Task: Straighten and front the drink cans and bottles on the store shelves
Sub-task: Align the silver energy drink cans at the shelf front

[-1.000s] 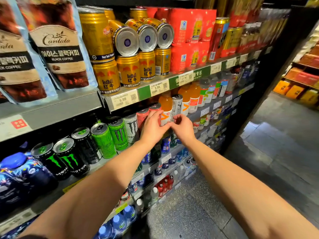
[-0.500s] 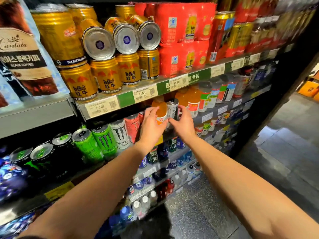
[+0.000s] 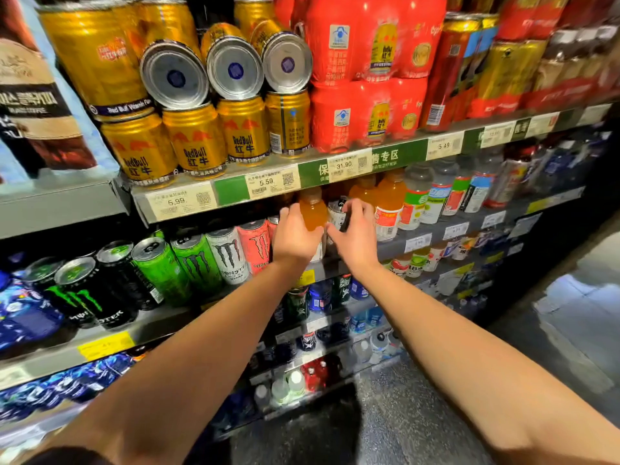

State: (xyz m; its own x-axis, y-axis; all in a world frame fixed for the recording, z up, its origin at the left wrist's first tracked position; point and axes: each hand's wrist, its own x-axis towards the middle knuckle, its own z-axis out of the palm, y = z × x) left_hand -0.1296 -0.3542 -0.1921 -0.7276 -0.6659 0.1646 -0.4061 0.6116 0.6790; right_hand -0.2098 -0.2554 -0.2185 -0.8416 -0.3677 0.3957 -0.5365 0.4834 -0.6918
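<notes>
An orange drink bottle [image 3: 312, 209] stands on the second shelf, and my left hand [image 3: 294, 237] is wrapped around its lower part. Right beside it stands a silver can [image 3: 337, 213]; my right hand [image 3: 352, 233] has its fingers curled around that can. Left of my hands runs a row of Monster cans: pink [image 3: 257, 245], white [image 3: 228, 255], green [image 3: 198, 261] and black [image 3: 90, 293]. More orange bottles [image 3: 389, 199] stand to the right.
Gold Red Bull cans [image 3: 196, 142] stand on the shelf above, three more [image 3: 235, 67] lying on their sides on top, beside red multipacks [image 3: 365, 109]. A price-tag strip [image 3: 265, 182] edges that shelf. Lower shelves hold small bottles. The grey aisle floor [image 3: 419, 414] lies at right.
The view has come closer to the shelf. My left hand has shifted from the pink can to the orange bottle, and my right hand has closed around the silver can.
</notes>
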